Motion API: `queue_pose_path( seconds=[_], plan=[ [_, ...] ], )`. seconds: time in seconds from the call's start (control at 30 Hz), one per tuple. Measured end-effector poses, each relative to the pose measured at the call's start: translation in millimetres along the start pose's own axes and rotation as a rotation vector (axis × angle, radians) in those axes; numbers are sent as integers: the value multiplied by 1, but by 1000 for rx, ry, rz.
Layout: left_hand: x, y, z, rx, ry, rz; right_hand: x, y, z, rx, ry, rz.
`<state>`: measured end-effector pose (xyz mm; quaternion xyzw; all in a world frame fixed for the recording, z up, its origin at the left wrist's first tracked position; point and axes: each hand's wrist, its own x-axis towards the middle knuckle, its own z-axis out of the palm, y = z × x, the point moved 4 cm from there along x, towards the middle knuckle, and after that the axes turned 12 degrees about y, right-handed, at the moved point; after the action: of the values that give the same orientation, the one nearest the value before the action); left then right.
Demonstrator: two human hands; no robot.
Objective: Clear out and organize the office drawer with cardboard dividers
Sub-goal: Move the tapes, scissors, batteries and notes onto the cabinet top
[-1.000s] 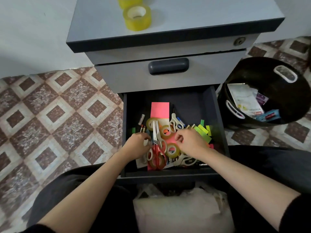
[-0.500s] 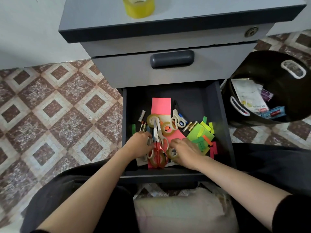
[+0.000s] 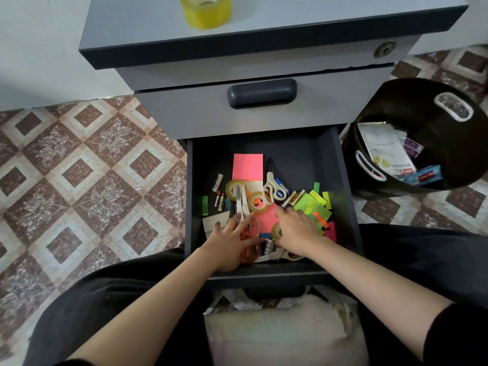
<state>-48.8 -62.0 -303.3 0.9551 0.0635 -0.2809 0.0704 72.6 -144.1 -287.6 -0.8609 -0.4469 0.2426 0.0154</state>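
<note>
Since half a second ago the left hand [image 3: 232, 241] has flattened, its fingers now straight over the red-handled scissors [image 3: 249, 250]. The right hand [image 3: 297, 231] remains curled, thumb at a tape roll [image 3: 276, 232]; whether it grips the roll is unclear. The open drawer [image 3: 290, 151] holds three tape rolls, white-handled scissors [image 3: 273, 186], two pink pads [image 3: 247, 166] and three batteries [image 3: 217, 182] at left. Beyond, one yellow tape roll [image 3: 207, 11] sits atop the cabinet [image 3: 317, 19].
</note>
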Motion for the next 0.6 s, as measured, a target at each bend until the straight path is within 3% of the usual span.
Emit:
queue_pose_path(
  seconds=[0.3, 0.6],
  plan=[
    [-5, -29, -12, -74, 123, -193, 1, 1, 0, 25, -8, 14],
    [23, -29, -39, -274, 474, -307, 2, 12, -9, 78, 31, 91]
  ],
)
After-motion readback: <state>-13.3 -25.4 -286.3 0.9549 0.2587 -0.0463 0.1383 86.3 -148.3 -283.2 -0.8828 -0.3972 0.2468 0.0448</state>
